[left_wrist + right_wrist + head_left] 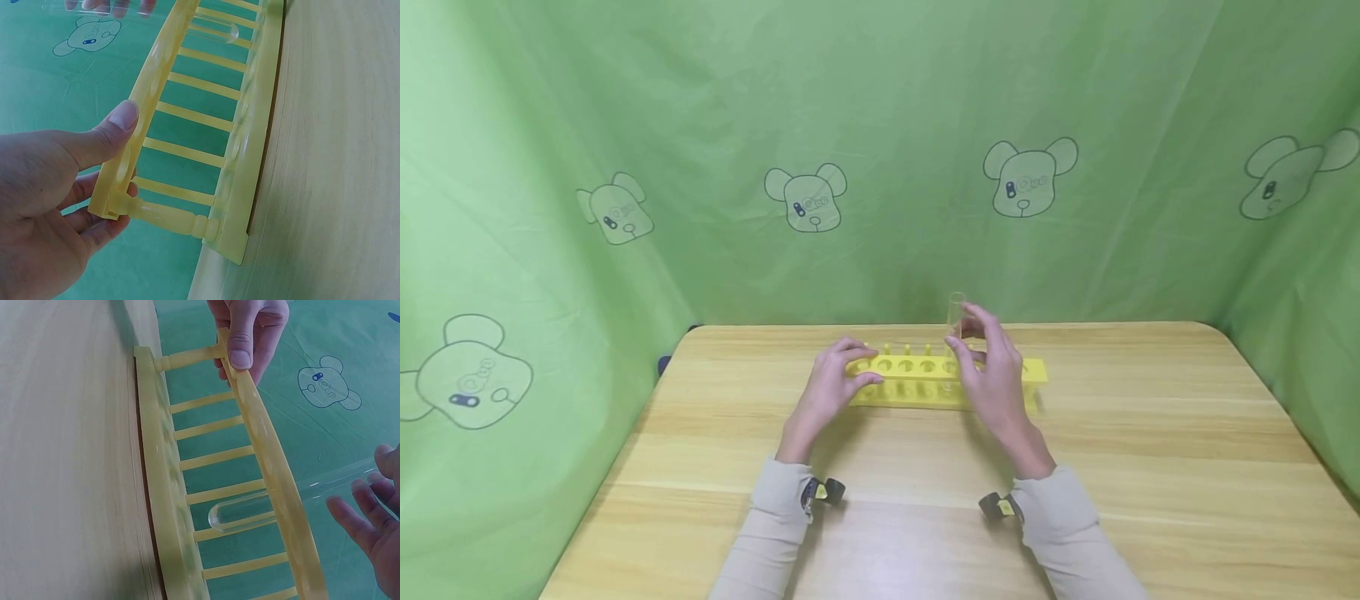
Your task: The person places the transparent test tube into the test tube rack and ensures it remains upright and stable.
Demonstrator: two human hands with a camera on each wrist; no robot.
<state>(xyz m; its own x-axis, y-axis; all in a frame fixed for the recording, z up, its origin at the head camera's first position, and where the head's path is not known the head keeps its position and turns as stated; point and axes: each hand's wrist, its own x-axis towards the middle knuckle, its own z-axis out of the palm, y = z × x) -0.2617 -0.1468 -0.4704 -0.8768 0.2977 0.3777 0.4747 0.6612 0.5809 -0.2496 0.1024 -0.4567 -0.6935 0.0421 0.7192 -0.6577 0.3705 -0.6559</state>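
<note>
A long yellow test tube rack (880, 376) stands on the table, its upper plate pierced with round holes. My left hand (829, 382) grips the rack's left end, thumb along the front edge of the upper plate and fingers behind it, as the left wrist view shows. A clear glass test tube (956, 310) stands upright in a hole right of the rack's middle, pinched near its upper part between thumb and fingers of my right hand (998, 385). In the right wrist view, the tube's rounded bottom (220, 515) is below the upper plate, short of the rack's base (164, 506).
The wooden table (887, 517) extends in front of the rack and to both sides. Behind it and on the left and right hang green curtains (895, 242) printed with bear heads. A row of yellow pegs (907, 349) rises along the rack's back.
</note>
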